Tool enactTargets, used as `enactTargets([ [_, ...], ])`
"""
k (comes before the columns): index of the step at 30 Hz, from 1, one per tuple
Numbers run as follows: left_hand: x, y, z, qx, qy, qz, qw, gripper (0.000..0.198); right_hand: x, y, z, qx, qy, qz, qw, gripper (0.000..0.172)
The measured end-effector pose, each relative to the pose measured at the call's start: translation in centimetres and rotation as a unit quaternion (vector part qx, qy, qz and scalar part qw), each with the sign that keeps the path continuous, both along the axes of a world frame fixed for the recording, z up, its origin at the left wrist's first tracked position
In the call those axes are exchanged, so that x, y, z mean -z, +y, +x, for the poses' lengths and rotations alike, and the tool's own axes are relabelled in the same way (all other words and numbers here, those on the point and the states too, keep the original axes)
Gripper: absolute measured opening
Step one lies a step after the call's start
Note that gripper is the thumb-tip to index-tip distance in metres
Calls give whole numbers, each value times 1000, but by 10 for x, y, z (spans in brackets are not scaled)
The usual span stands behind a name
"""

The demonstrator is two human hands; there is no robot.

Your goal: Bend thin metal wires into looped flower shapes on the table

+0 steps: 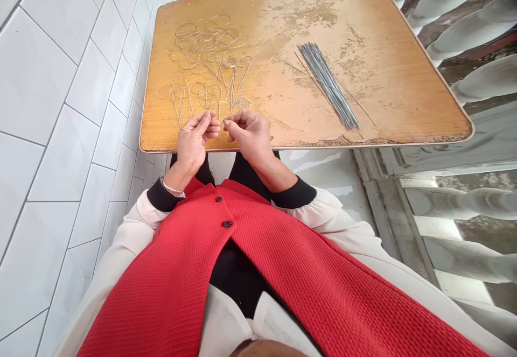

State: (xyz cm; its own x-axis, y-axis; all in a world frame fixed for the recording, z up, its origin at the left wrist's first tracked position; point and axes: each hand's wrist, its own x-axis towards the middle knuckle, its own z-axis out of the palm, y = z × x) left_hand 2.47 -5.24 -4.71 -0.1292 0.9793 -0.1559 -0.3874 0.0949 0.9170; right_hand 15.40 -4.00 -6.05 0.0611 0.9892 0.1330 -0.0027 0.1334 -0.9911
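Note:
My left hand (196, 135) is closed in a pinch at the near edge of the table, thumb against forefinger. A hand's breadth or less to its right, my right hand (251, 132) pinches too, its fingertips facing the left ones. Both seem to grip a thin wire, but it hardly shows between the fingers. Just beyond my fingertips lie several wires bent into a loop with straight legs (230, 65). Farther back is a loose tangle of curled wire (205, 39). To the right rests a bundle of straight grey wires (329, 85).
The worn wooden table (274, 98) has peeling patches and a chipped front edge. A white tiled wall (92, 104) runs along the left. On the right stands a balustrade of pale stone (480, 85). A few single wires (357, 102) lie beside the bundle.

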Motion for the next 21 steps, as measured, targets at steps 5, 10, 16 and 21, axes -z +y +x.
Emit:
enactTargets([
  [5,2,3,-3,8,3,-16,1000,13,2,3,4,-71,69,-38,994,17],
  [10,-1,3,-5,25,1,-28,999,13,1,5,11,-110,121,-69,984,22],
  [16,-3,2,-4,30,8,-28,999,14,-2,2,9,-102,119,-76,985,22],
  [21,0,5,-3,21,15,-20,999,15,-2,0,7,-98,119,-70,986,22],
])
